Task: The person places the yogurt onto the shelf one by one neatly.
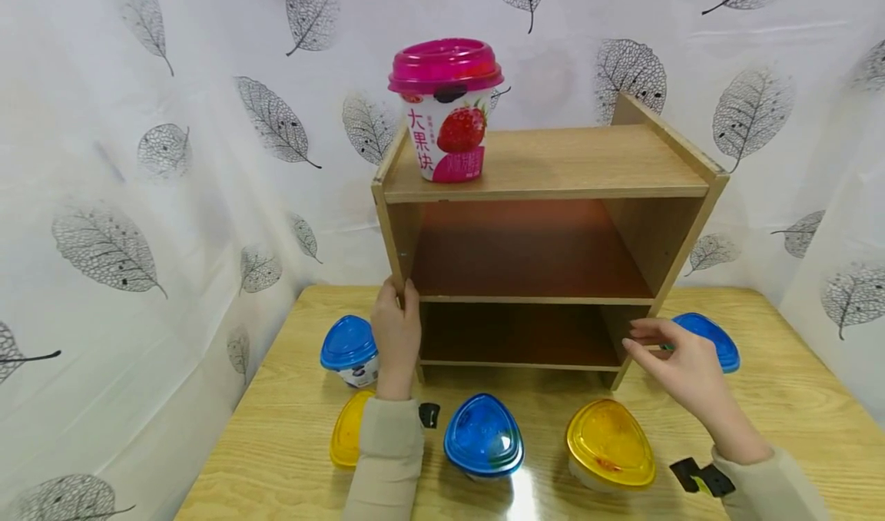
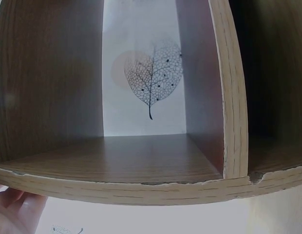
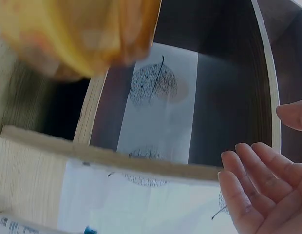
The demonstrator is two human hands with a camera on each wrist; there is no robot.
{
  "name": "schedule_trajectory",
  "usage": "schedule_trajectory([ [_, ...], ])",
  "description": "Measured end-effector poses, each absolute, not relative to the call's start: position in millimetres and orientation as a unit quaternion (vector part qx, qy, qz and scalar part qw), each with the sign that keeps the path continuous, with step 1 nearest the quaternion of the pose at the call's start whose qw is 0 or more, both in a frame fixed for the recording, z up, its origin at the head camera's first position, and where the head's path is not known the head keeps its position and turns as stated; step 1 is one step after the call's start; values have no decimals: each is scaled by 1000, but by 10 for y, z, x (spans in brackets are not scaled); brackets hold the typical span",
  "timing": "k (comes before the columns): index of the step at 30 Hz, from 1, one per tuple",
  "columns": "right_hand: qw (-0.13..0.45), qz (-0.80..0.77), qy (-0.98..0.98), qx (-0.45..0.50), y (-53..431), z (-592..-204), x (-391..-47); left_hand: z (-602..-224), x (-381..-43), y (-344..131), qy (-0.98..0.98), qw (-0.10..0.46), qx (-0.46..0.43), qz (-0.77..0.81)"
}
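A small wooden shelf [image 1: 532,301] stands on the table, its front tilted slightly. My left hand [image 1: 397,329] grips the front edge of its left side panel, thumb on the inner side. In the left wrist view, fingers of the left hand [image 2: 19,209] show at the panel's edge. Beside the right side panel, my right hand [image 1: 681,360] is held with fingers loosely bent and nothing between them; the right wrist view shows its open palm [image 3: 268,195] near the panel. A strawberry yogurt cup [image 1: 448,114] with a pink lid sits on the shelf's top left.
Around the shelf stand a blue-lidded cup [image 1: 350,348] at left, a yellow-lidded cup [image 1: 348,429] partly behind the left arm, a blue-lidded cup [image 1: 484,436] and a yellow-lidded cup [image 1: 610,444] in front, and another blue lid [image 1: 708,338] at right. A leaf-patterned curtain [image 1: 173,221] hangs behind.
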State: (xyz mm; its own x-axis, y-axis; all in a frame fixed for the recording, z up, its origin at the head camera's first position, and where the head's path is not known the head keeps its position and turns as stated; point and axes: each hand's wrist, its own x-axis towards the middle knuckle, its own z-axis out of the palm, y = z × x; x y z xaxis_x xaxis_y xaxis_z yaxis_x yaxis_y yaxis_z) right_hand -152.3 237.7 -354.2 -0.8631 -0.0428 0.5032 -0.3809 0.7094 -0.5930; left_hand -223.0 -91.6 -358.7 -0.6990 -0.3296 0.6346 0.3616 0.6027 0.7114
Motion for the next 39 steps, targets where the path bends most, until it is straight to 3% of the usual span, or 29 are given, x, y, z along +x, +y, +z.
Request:
schedule_trajectory([
  [8, 234, 353, -902, 86, 2597, -3528, -1587, -3597, -2247, -919, -807, 388, -6, -445],
  [39, 139, 290, -947, -22, 3148, -3724, -1858, -3589, -2241, -927, -809, 389, -9, -440],
])
